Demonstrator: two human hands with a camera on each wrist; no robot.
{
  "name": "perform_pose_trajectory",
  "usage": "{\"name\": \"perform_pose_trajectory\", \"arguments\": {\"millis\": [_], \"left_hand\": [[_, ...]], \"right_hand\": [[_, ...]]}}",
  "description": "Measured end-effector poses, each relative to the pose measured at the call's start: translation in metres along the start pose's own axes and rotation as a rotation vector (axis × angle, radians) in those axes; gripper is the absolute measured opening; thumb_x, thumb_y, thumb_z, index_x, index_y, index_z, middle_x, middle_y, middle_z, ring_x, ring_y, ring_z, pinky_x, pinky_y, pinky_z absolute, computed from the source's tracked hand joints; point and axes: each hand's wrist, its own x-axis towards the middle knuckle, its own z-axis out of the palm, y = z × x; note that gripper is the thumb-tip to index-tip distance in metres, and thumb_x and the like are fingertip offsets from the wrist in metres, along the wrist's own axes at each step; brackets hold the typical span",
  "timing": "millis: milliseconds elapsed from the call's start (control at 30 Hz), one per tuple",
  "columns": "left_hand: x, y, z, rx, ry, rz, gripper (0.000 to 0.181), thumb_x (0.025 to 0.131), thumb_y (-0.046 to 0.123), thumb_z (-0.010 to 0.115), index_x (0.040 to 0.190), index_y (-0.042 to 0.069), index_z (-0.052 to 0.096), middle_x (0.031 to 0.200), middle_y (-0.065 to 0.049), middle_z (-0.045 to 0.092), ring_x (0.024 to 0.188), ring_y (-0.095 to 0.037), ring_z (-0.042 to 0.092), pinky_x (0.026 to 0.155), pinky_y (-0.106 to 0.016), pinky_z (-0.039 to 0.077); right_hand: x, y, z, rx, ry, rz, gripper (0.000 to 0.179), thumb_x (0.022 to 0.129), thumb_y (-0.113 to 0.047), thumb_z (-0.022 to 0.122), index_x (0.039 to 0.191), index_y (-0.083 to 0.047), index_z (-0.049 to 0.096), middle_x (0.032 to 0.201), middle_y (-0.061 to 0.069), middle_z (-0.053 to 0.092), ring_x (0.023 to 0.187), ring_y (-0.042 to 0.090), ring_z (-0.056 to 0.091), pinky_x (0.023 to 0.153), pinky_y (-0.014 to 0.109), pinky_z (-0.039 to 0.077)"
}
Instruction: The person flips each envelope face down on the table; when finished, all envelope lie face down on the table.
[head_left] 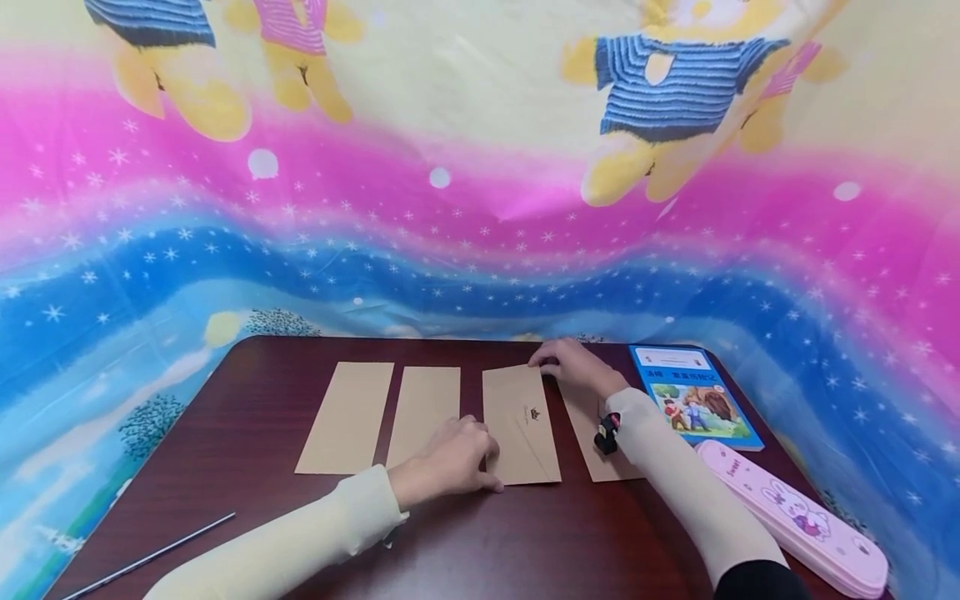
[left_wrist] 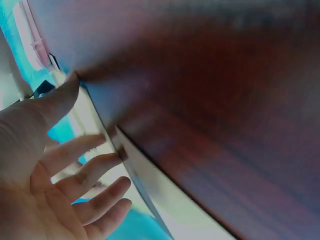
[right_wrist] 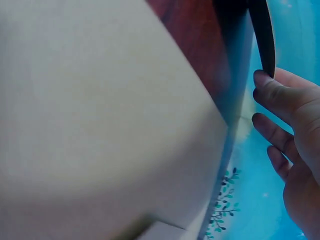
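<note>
A brown paper envelope (head_left: 517, 442) with a small crown print and a slanting line lies between both hands in the head view. My right hand (head_left: 581, 367) pinches its far right corner between thumb and index finger; the right wrist view shows the pinched envelope edge-on as a dark strip (right_wrist: 264, 40). At its near left side is my left hand (head_left: 453, 458), fingers loosely spread in the left wrist view, thumb (left_wrist: 67, 95) right at the edge. Two plain brown pieces, a left one (head_left: 345, 421) and a middle one (head_left: 427, 408), lie to the left. Another brown piece (head_left: 588, 433) lies partly under my right forearm.
Right of the arm, a blue picture book (head_left: 697, 396) lies on the dark wooden table (head_left: 465, 550), with a pink rabbit pencil case (head_left: 795, 517) in front of it. A thin dark rod (head_left: 153, 554) rests at the near left. A patterned cloth (head_left: 450, 250) hangs around the table.
</note>
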Motion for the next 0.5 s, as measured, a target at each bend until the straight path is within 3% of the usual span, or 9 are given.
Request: {"name": "perform_pose_trajectory", "arguments": {"millis": [133,233,367,500], "left_hand": [[-0.002,0.000,0.000,0.014,0.015,0.005,0.041,0.078,0.061,0.082,0.077,0.022,0.068,0.061,0.010,0.056,0.064,-0.011,0.052,0.057,-0.029,0.036],[-0.004,0.001,0.001,0.041,0.018,0.014,0.045,0.077,0.064,0.080,0.079,0.022,0.066,0.066,0.009,0.064,0.065,-0.012,0.054,0.057,-0.028,0.034],[-0.006,0.002,0.003,0.064,0.025,0.020,0.050,0.077,0.066,0.080,0.097,0.021,0.071,0.087,0.008,0.076,0.074,-0.014,0.059,0.060,-0.028,0.035],[-0.008,0.003,0.004,0.050,0.037,0.022,0.061,0.080,0.064,0.078,0.118,0.017,0.074,0.103,0.006,0.080,0.085,-0.015,0.065,0.065,-0.029,0.042]], "right_hand": [[0.002,-0.003,-0.009,0.020,-0.002,-0.012,0.023,0.099,-0.012,0.068,0.120,-0.019,0.077,0.122,0.003,0.075,0.117,0.023,0.070,0.098,0.041,0.057],[0.004,-0.009,-0.018,0.035,0.001,-0.013,0.023,0.100,-0.014,0.067,0.120,-0.018,0.076,0.125,0.005,0.075,0.121,0.026,0.068,0.101,0.044,0.056],[0.008,-0.017,-0.028,0.084,0.011,-0.001,0.023,0.100,-0.015,0.066,0.121,-0.018,0.076,0.128,0.007,0.073,0.122,0.028,0.067,0.099,0.047,0.055],[0.011,-0.024,-0.037,0.138,0.009,0.001,0.022,0.098,-0.016,0.067,0.117,-0.020,0.076,0.125,0.005,0.072,0.113,0.025,0.066,0.093,0.047,0.054]]}}
